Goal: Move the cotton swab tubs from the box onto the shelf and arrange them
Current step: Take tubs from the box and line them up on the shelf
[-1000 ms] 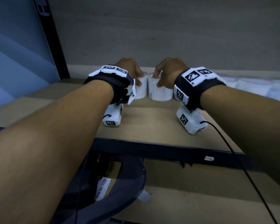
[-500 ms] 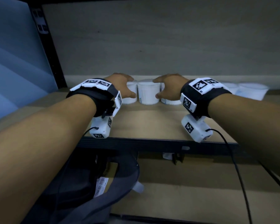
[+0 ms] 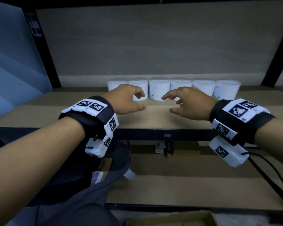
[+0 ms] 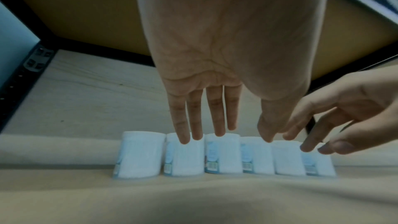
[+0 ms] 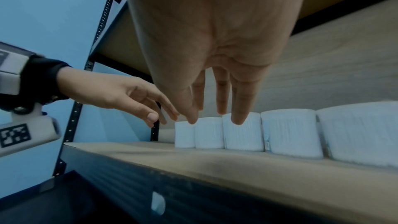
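Note:
Several white cotton swab tubs (image 3: 159, 89) stand upright in one tight row along the back of the brown shelf (image 3: 157, 118); the same row of tubs (image 4: 221, 157) shows in the left wrist view, and the tubs (image 5: 243, 133) also appear in the right wrist view. My left hand (image 3: 129, 100) hovers over the shelf in front of the row's left part, fingers relaxed, holding nothing. My right hand (image 3: 186, 103) hovers likewise in front of the middle tubs, empty. Both hands are clear of the tubs. A corner of the cardboard box (image 3: 170, 219) shows at the bottom edge.
Black uprights (image 3: 42, 51) frame the shelf at both sides, with a wood back panel (image 3: 153, 46) behind the tubs. A lower shelf board (image 3: 186, 190) lies beneath. A black cable (image 3: 268, 173) trails from my right wrist. A blue wall (image 3: 10, 62) stands left.
Both hands have let go of the tubs and drawn back toward the shelf's front edge, spreading apart. The view has pulled back, so the whole row now shows.

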Motion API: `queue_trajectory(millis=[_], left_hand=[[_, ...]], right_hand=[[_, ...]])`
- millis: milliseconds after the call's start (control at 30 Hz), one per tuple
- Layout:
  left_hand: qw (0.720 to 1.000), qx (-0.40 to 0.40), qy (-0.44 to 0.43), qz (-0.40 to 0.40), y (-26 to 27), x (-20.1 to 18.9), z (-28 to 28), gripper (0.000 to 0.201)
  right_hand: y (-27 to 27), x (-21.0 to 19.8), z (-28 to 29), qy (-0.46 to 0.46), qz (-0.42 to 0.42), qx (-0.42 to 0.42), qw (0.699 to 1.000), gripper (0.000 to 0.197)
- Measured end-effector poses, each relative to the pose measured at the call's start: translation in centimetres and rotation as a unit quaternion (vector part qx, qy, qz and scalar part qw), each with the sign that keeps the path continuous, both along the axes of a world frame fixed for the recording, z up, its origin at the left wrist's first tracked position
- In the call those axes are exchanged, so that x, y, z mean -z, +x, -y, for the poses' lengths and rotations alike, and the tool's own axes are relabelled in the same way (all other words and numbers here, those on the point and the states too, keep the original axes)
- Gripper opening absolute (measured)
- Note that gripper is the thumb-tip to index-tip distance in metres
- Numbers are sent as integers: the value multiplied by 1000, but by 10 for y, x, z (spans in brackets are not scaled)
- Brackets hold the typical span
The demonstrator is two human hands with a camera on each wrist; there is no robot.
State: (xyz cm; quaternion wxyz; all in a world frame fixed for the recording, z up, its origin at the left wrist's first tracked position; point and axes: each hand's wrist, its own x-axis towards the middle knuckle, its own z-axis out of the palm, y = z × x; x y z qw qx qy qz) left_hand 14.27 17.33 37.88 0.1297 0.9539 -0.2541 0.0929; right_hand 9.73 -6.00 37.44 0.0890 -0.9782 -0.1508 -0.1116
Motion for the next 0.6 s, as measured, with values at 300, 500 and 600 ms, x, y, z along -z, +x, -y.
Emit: queue_trajectory(millis=[300,500,600], left_hand=[[992,111,-64,-3,-67,21,48,24],[981,155,-44,-104,-91,66,79,22],[972,175,-14,-158,-97,96,94,24]], right_hand=[[-68,22,34,34,-38,8,999,33],[-97,64,61,6,-135,40,990,38],[-105,97,71,-38,-176,56,982,39]])
